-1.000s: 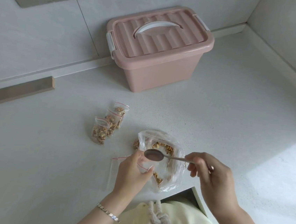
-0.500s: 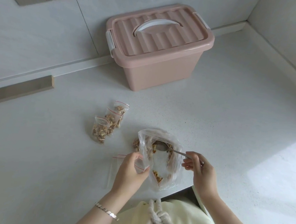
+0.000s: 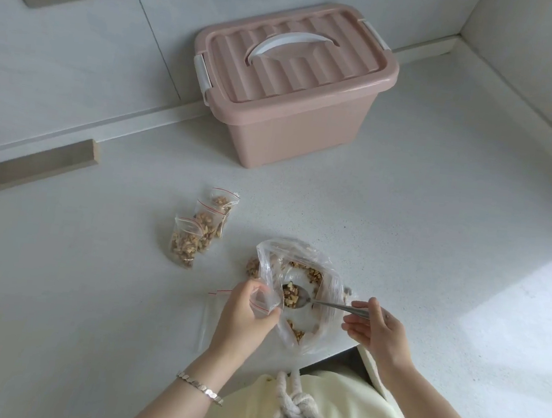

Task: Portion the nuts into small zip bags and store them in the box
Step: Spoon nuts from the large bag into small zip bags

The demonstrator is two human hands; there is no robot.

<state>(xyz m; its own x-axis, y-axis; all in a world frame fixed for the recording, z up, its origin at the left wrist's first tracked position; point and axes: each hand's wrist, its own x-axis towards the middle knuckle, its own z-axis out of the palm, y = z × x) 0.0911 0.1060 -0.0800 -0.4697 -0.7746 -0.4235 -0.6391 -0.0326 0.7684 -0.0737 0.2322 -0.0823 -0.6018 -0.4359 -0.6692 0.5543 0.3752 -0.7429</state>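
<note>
The left hand (image 3: 243, 314) curls its fingers around the mouth of a small zip bag (image 3: 263, 304), held at the left rim of the large clear bag (image 3: 328, 282) at the near edge of the counter (image 3: 436, 225). The right hand (image 3: 382, 334) pinches the handle of a spoon (image 3: 332, 305), its bowl loaded with nuts (image 3: 291, 294) inside that bag. Three filled bags (image 3: 193, 234) lie to the far left; the pink box (image 3: 287, 125), lid on, stands far behind.
</note>
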